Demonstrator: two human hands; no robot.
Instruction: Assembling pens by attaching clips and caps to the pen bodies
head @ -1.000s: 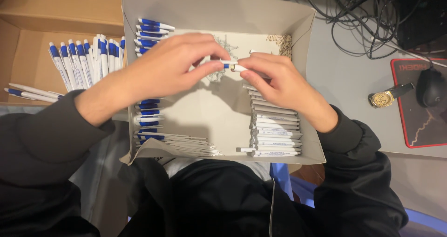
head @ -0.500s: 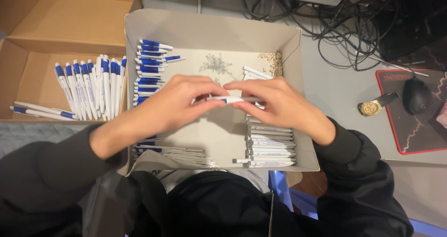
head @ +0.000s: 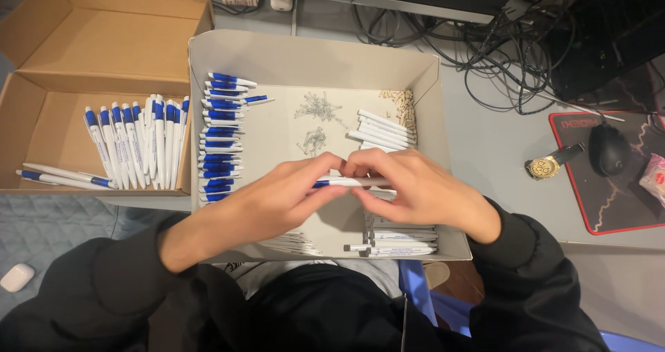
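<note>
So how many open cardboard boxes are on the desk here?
2: a brown cardboard box at the left holding assembled pens, and a grey cardboard box in the middle, under both hands. None seems hidden.

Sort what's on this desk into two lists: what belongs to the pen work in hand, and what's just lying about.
In use:
left hand and right hand, together holding one pen
grey tray with blue pen ends, white barrels, small springs
cardboard box of whole pens

Lying about:
wristwatch
mouse on its pad
cables
</note>
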